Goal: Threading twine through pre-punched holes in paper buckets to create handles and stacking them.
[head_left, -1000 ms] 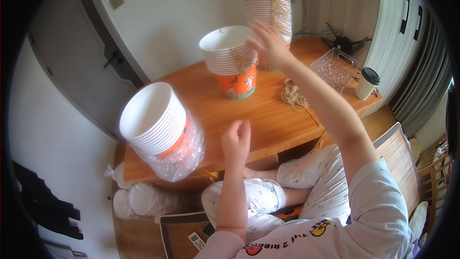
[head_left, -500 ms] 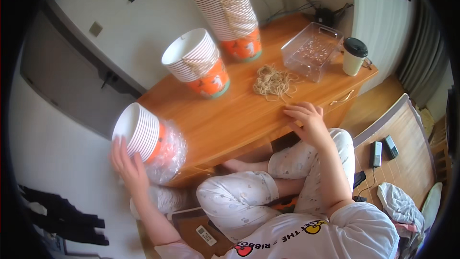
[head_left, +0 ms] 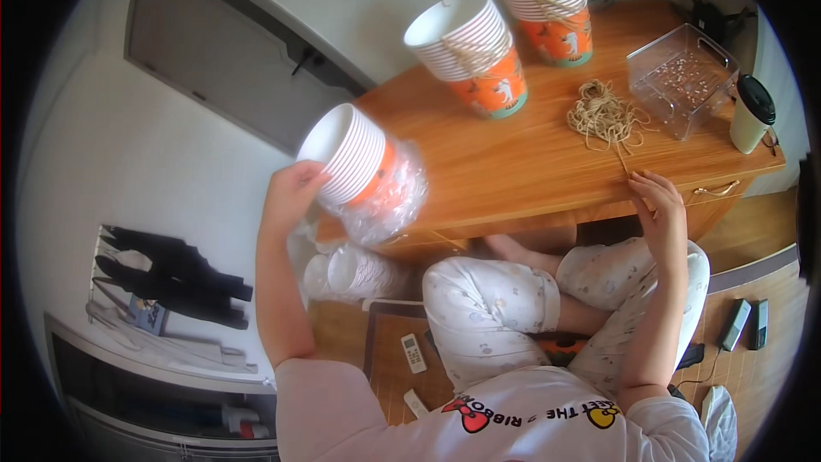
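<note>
Left grip [head_left: 291, 192] is closed around the rim end of a stack of white paper cups [head_left: 355, 162], still partly wrapped in a clear plastic sleeve [head_left: 389, 201], and holds it up at the near left corner of the wooden bench [head_left: 513, 162]. That stack lies tilted, its long axis running from the open mouths at the upper left, by the hand, down to the orange-printed bottoms at the lower right, so the sleeve end points toward the bench while the mouths face away from it. Right hand [head_left: 663, 205] rests at the near right edge of the bench, fingers loosely curled with the fingertips on the wood; it seems to hold nothing, though a strand from the tangle of rubber bands [head_left: 603, 115] runs down close to it. Well apart from the held stack, two more cup stacks [head_left: 475, 51] stand far on the bench, with a clear plastic box [head_left: 684, 77] and a lidded coffee cup [head_left: 753, 115] at the right end. Of the two hands the left is plainly nearer the stack; the right is far across the bench. More sleeved cups [head_left: 355, 274] lie on the floor under the held stack.
</note>
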Tool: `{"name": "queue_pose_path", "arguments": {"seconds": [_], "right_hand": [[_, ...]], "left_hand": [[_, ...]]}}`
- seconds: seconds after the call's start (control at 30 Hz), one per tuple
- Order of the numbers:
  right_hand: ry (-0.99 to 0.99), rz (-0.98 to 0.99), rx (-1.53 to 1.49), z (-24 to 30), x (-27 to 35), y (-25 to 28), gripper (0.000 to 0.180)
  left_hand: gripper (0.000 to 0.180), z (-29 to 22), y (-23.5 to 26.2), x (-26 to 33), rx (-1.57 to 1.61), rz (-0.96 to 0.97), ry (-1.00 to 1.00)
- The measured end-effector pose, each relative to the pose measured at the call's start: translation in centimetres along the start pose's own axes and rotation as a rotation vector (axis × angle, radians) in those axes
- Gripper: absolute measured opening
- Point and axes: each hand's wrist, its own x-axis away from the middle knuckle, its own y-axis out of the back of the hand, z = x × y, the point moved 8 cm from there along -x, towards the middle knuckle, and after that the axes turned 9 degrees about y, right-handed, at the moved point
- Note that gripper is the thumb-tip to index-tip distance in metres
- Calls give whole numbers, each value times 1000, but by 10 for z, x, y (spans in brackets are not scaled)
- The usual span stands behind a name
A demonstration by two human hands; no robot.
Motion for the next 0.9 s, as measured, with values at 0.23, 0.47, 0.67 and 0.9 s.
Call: {"name": "queue_pose_path", "arguments": {"seconds": [0.23, 0.47, 0.67, 0.9], "right_hand": [[-187, -57, -116, -13, 8, -3, 25], [-99, -68, -59, -9, 5, -5, 33], [-66, -32, 46, -1, 6, -12, 35], [-134, -67, -58, -23, 14, -18, 26]], "left_hand": [[21, -2, 1, 1, -25, -114, 33], [20, -4, 4, -1, -52, -143, 136], [19, 7, 16, -12, -53, -129, 155], [15, -5, 50, -12, -30, -295, -59]]}}
